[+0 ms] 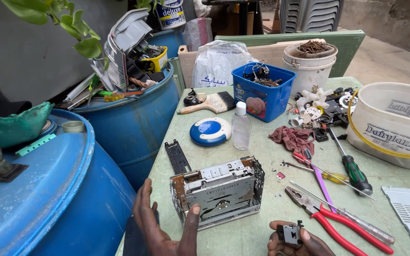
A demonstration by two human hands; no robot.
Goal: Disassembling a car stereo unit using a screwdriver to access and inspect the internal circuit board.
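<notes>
A boxy grey metal electronics chassis [219, 189], its sheet-steel top stamped with slots, a brown circuit board along its left end and a perforated plate on its right, stands on the pale green surface [262, 223] near the front edge. The left hand [160, 223] comes up from below with the palm open; its thumb presses against the lower front face of the chassis while the fingers spread loose at the chassis's left corner, so this grip is released, bracing rather than clasping. The right hand [297, 242], low at the picture's edge and just to the right of the chassis, has its grip clenched around a small black plastic part with metal contacts [289, 233], which sits apart from the chassis.

A black slotted plastic strip [177, 157] lies just behind the chassis's left end. Red-handled pliers [338, 220] lie to the right of the right hand, beside a thin metal-shafted screwdriver [342, 212]. Further back are a green-and-black-handled screwdriver [352, 168], a crumpled dark red rag [293, 139], a clear plastic bottle with a white cap [241, 127] and a round blue-and-white disc-shaped device [210, 131]. A blue plastic drum [48, 189] stands left of the surface.
</notes>
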